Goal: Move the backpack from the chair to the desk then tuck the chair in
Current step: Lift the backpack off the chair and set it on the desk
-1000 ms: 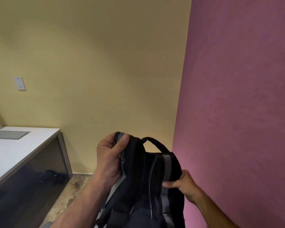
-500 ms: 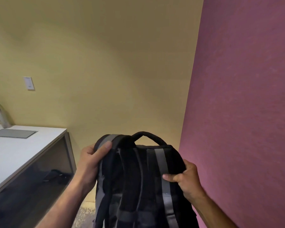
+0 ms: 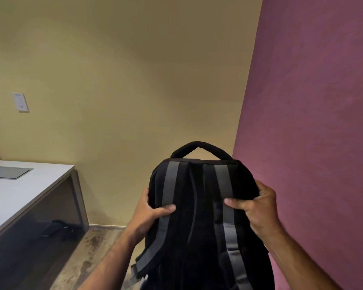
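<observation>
Both hands now grip the raised backpack lower; strap side facing.

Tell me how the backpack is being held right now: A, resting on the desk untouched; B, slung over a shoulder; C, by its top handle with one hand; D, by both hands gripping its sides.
D: the left hand and right hand each clasp a side of the backpack, its top handle free.
</observation>
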Action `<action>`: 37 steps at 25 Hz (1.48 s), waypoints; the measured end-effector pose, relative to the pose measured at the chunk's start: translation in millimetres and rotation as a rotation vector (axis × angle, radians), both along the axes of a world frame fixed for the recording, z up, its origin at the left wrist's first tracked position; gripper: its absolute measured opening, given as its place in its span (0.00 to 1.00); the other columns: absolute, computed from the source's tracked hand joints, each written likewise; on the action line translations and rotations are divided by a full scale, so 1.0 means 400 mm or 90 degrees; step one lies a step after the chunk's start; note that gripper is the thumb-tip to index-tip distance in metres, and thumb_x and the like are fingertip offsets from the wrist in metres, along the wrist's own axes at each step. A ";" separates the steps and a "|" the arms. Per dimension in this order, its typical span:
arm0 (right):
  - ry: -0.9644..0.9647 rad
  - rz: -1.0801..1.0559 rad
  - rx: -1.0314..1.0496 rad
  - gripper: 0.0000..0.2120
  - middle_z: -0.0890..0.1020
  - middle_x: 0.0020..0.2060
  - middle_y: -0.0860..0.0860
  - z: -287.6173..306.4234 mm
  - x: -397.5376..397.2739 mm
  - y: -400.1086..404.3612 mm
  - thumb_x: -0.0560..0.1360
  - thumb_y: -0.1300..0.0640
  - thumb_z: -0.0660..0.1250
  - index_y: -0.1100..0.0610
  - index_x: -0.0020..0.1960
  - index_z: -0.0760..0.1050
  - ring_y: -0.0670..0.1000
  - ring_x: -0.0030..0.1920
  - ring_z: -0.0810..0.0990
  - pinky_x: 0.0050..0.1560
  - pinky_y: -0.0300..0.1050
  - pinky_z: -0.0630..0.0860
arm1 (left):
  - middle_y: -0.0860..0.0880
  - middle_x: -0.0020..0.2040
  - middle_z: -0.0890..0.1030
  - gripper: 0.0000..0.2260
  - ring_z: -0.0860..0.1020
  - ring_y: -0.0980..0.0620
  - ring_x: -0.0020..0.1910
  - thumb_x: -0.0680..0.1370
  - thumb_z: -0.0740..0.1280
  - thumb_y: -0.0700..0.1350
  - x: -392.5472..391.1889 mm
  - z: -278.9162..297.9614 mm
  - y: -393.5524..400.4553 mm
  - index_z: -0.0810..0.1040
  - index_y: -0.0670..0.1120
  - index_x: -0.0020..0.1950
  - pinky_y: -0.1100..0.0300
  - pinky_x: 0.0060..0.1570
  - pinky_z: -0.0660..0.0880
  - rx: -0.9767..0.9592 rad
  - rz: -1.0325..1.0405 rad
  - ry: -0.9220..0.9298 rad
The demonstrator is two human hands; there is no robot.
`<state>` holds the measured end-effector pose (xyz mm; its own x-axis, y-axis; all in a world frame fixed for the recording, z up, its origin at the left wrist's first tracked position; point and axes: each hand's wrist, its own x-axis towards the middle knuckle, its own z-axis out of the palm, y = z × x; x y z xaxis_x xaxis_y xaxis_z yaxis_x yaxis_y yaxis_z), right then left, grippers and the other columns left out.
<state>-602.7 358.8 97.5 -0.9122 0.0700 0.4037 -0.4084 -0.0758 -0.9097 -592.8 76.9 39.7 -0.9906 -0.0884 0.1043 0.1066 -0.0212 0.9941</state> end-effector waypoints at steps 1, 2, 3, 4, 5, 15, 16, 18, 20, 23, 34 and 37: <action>0.006 0.008 -0.006 0.26 0.89 0.44 0.49 -0.001 -0.025 0.000 0.57 0.78 0.79 0.55 0.47 0.84 0.53 0.46 0.88 0.44 0.46 0.86 | 0.47 0.62 0.82 0.45 0.84 0.52 0.55 0.50 0.86 0.53 -0.028 -0.002 0.004 0.73 0.53 0.65 0.55 0.52 0.79 0.022 0.025 0.002; 0.010 0.016 -0.013 0.26 0.89 0.44 0.50 -0.005 -0.057 0.001 0.57 0.79 0.78 0.55 0.47 0.84 0.53 0.46 0.88 0.44 0.46 0.86 | 0.47 0.60 0.83 0.45 0.84 0.51 0.54 0.49 0.86 0.53 -0.054 -0.002 0.009 0.75 0.52 0.63 0.54 0.51 0.80 0.039 0.047 0.006; 0.012 0.023 -0.019 0.26 0.89 0.44 0.50 -0.011 -0.093 0.003 0.56 0.79 0.78 0.55 0.47 0.84 0.54 0.46 0.88 0.44 0.46 0.86 | 0.47 0.58 0.84 0.44 0.85 0.50 0.53 0.48 0.86 0.51 -0.080 -0.006 0.013 0.76 0.51 0.63 0.55 0.49 0.81 0.049 0.070 0.007; 0.012 0.032 -0.025 0.26 0.89 0.44 0.51 -0.021 -0.137 0.003 0.55 0.79 0.78 0.55 0.46 0.84 0.54 0.46 0.88 0.43 0.46 0.86 | 0.47 0.56 0.85 0.42 0.85 0.50 0.52 0.49 0.86 0.49 -0.108 -0.011 0.019 0.77 0.49 0.62 0.57 0.47 0.81 0.057 0.095 0.008; 0.010 0.042 -0.030 0.26 0.89 0.43 0.51 -0.031 -0.179 0.001 0.54 0.78 0.78 0.55 0.46 0.84 0.54 0.46 0.88 0.43 0.46 0.86 | 0.48 0.54 0.86 0.39 0.85 0.50 0.50 0.51 0.85 0.46 -0.135 -0.020 0.026 0.78 0.48 0.60 0.58 0.45 0.81 0.067 0.124 0.007; 0.006 0.190 0.029 0.27 0.88 0.39 0.45 -0.003 -0.643 -0.140 0.47 0.68 0.80 0.58 0.44 0.80 0.47 0.42 0.87 0.39 0.41 0.84 | 0.51 0.50 0.87 0.27 0.85 0.51 0.50 0.61 0.83 0.32 -0.401 0.002 0.000 0.81 0.50 0.55 0.53 0.47 0.82 0.131 0.390 0.040; 0.009 0.207 0.032 0.28 0.88 0.38 0.45 0.006 -0.687 -0.176 0.45 0.66 0.81 0.60 0.44 0.78 0.46 0.41 0.86 0.38 0.41 0.83 | 0.52 0.50 0.87 0.27 0.85 0.51 0.51 0.61 0.83 0.32 -0.422 0.009 -0.021 0.81 0.50 0.56 0.54 0.47 0.82 0.125 0.413 0.055; 0.008 0.235 0.034 0.32 0.86 0.37 0.47 0.022 -0.773 -0.260 0.43 0.62 0.83 0.64 0.44 0.74 0.49 0.40 0.85 0.39 0.46 0.84 | 0.51 0.51 0.87 0.27 0.85 0.51 0.51 0.62 0.83 0.33 -0.464 0.019 -0.074 0.81 0.48 0.57 0.55 0.47 0.82 0.109 0.467 0.071; 0.013 0.272 0.038 0.38 0.84 0.41 0.53 0.030 -0.858 -0.362 0.42 0.59 0.84 0.70 0.46 0.72 0.54 0.43 0.84 0.43 0.54 0.85 | 0.49 0.52 0.87 0.28 0.85 0.52 0.51 0.62 0.83 0.33 -0.504 0.030 -0.145 0.80 0.46 0.59 0.59 0.46 0.82 0.104 0.520 0.094; 0.016 0.322 0.042 0.47 0.84 0.41 0.54 0.041 -0.960 -0.531 0.38 0.50 0.88 0.71 0.48 0.71 0.52 0.42 0.84 0.41 0.53 0.85 | 0.49 0.51 0.86 0.27 0.85 0.55 0.49 0.62 0.82 0.33 -0.553 0.062 -0.263 0.80 0.45 0.59 0.62 0.44 0.81 0.086 0.588 0.130; 0.043 0.501 0.041 0.35 0.85 0.39 0.48 0.117 -1.213 -1.238 0.46 0.68 0.81 0.72 0.51 0.73 0.46 0.39 0.85 0.38 0.46 0.85 | 0.56 0.47 0.81 0.24 0.80 0.70 0.39 0.66 0.78 0.28 -0.691 0.188 -0.814 0.77 0.44 0.57 0.77 0.34 0.74 0.023 0.756 0.187; 0.045 0.544 0.031 0.39 0.85 0.41 0.49 0.121 -1.266 -1.403 0.45 0.67 0.83 0.74 0.53 0.73 0.49 0.43 0.85 0.41 0.49 0.86 | 0.60 0.48 0.80 0.25 0.79 0.65 0.44 0.66 0.81 0.34 -0.721 0.188 -0.952 0.76 0.51 0.56 0.77 0.35 0.73 -0.009 0.808 0.189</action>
<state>-1108.9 -202.5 146.1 -0.6165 -0.6486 0.4464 -0.2849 -0.3449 -0.8944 -881.1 -303.8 114.7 -0.1566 -0.9372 0.3118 0.2586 0.2657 0.9287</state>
